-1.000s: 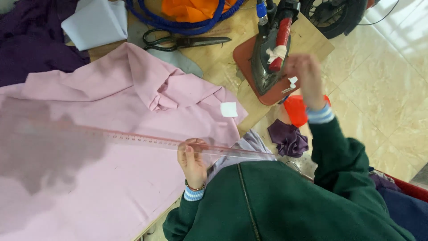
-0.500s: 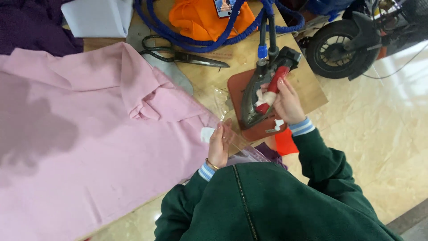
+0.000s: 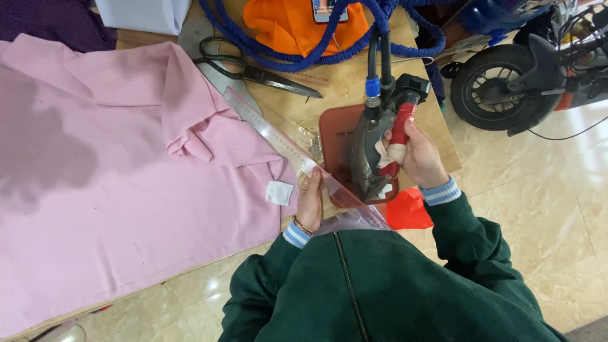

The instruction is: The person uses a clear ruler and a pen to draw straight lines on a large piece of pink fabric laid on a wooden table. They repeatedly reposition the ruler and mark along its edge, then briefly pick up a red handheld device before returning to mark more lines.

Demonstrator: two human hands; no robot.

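Iron [image 3: 373, 152], red handle: right hand [image 3: 421, 158] grip clenched; left hand [image 3: 310, 202] grip pinches clear ruler [image 3: 278, 142].

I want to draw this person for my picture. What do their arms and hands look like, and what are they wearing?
Both arms are in dark green sleeves of a zip-up top, with blue-and-white striped cuffs poking out at the wrists. The left hand is bare and has a thin golden bracelet on its wrist. The right hand is bare too, with no gloves or rings that I can see.

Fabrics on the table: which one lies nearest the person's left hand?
The pink fabric, spread beside the left hand; the orange cloth and purple cloth lie at the far edge.
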